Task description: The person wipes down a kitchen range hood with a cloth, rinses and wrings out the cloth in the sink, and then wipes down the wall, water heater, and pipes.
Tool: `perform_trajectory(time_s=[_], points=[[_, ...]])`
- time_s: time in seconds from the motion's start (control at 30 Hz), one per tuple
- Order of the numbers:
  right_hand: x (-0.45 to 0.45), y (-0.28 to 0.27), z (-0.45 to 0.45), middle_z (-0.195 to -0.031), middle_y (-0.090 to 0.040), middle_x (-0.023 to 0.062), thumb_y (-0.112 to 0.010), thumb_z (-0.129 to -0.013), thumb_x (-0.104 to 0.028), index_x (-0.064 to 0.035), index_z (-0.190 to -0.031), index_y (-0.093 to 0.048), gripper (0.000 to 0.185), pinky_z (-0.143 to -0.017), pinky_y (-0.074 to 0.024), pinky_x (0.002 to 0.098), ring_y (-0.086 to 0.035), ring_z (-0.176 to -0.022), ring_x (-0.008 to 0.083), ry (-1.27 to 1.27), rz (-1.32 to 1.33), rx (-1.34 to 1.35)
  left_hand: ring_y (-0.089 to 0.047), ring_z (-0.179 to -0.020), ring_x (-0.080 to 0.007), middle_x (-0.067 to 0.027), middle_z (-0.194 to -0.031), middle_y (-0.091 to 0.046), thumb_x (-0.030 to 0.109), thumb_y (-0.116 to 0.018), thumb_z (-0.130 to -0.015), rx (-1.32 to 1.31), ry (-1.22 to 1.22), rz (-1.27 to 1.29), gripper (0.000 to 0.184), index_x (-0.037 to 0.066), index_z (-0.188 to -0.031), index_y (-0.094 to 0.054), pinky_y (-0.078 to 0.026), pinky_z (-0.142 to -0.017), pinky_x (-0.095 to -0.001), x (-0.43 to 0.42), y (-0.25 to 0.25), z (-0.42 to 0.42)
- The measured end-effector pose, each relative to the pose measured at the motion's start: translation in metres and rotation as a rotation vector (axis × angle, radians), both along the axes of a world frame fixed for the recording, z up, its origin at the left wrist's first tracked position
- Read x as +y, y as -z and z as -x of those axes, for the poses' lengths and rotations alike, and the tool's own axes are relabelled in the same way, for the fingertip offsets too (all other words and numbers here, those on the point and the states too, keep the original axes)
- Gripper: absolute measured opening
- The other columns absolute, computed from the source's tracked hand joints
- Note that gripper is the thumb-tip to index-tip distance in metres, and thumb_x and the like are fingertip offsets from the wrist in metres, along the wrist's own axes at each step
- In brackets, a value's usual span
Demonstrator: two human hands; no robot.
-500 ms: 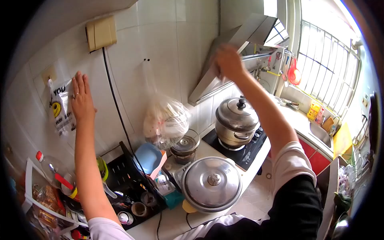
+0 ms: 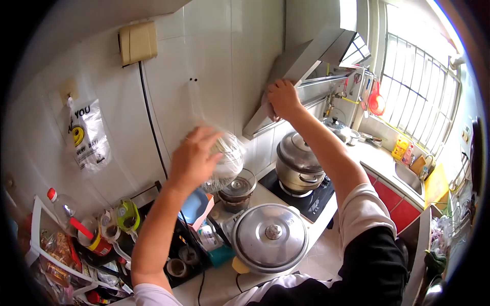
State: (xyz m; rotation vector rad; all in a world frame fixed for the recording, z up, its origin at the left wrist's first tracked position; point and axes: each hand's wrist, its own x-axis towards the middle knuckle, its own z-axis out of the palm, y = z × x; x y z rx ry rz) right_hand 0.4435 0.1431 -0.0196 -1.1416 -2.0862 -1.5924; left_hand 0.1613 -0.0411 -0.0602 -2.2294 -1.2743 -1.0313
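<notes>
My right hand (image 2: 284, 98) is up against the slanted front of the range hood (image 2: 301, 58), near its lower left edge. Its fingers are curled, and whatever lies beneath them is too hidden to name. My left hand (image 2: 196, 157) is in front of the clear plastic bag (image 2: 230, 158) hanging on the tiled wall, hiding part of it. Those fingers are somewhat blurred but look spread, with nothing visible in them. Left of it, a printed white plastic bag (image 2: 91, 137) hangs flat on the wall.
Below the hood, a lidded steamer pot (image 2: 298, 160) stands on the black gas stove (image 2: 316, 201). A large lidded cooker (image 2: 270, 237) is closest to me. A glass pot (image 2: 239, 188), blue basin (image 2: 195, 206) and black rack (image 2: 153, 204) line the wall. A sink (image 2: 408, 178) is at right.
My left hand has left the wall beside the printed bag and moved right and down to the hanging clear bag. My right hand has moved slightly down and left along the hood.
</notes>
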Motion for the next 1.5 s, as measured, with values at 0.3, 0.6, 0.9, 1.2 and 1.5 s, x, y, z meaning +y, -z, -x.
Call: perform_trajectory(time_s=[0.3,0.6,0.9,1.2,1.5], points=[[-0.101,-0.009,0.015,-0.08,-0.068,0.0179,-0.067,-0.083,-0.034,-0.0012,-0.097,-0.067,0.036,-0.067,-0.052,0.0377,-0.068,-0.073,0.0285,-0.52,0.901,1.066,-0.042,-0.125,-0.0423,-0.0257,-0.141,-0.035,0.029,-0.058,-0.096,-0.478,0.521,0.001,0.069,0.001,-0.151,-0.026,-0.033,-0.107,-0.045,0.066,0.035,-0.104],[-0.142,-0.045,-0.09,-0.102,-0.069,0.0094,-0.06,-0.094,-0.028,-0.0136,-0.117,-0.067,0.028,-0.083,-0.0511,0.0375,-0.065,-0.093,0.0252,-0.703,0.458,0.904,-0.062,-0.097,-0.0227,-0.0127,-0.115,-0.062,-0.001,-0.055,-0.093,-1.09,0.77,0.165,0.045,0.002,-0.137,-0.05,-0.048,-0.09,-0.0323,0.071,-0.004,-0.162],[-0.069,-0.123,-0.225,-0.142,-0.05,0.0108,-0.057,-0.093,-0.023,-0.0141,-0.139,-0.049,0.048,-0.109,-0.0349,0.0458,-0.043,-0.132,0.0322,-0.576,-0.226,0.645,-0.058,-0.109,-0.0309,-0.0162,-0.12,-0.061,0.013,-0.063,-0.092,-0.487,0.283,-0.742,0.04,0.003,-0.131,-0.058,-0.043,-0.097,-0.0384,0.112,-0.144,-0.293],[-0.041,-0.147,-0.222,-0.148,-0.045,0.0049,-0.052,-0.088,-0.009,-0.0154,-0.147,-0.039,0.061,-0.118,-0.0165,0.0511,-0.033,-0.142,0.0252,-0.706,-0.011,0.505,-0.059,-0.097,-0.0318,-0.0129,-0.108,-0.061,0.009,-0.064,-0.086,-0.655,0.122,-0.75,0.031,0.004,-0.116,-0.068,-0.045,-0.09,-0.0428,0.137,-0.096,-0.319],[-0.039,-0.142,-0.219,-0.143,-0.05,0.0055,-0.048,-0.081,-0.002,-0.0145,-0.143,-0.043,0.064,-0.119,-0.0124,0.0521,-0.042,-0.137,0.0234,-0.82,-0.073,0.541,-0.057,-0.103,-0.0328,-0.0138,-0.107,-0.061,0.008,-0.06,-0.09,-0.649,0.217,-0.676,0.029,0.001,-0.118,-0.065,-0.046,-0.091,-0.0394,0.123,-0.155,-0.33]])
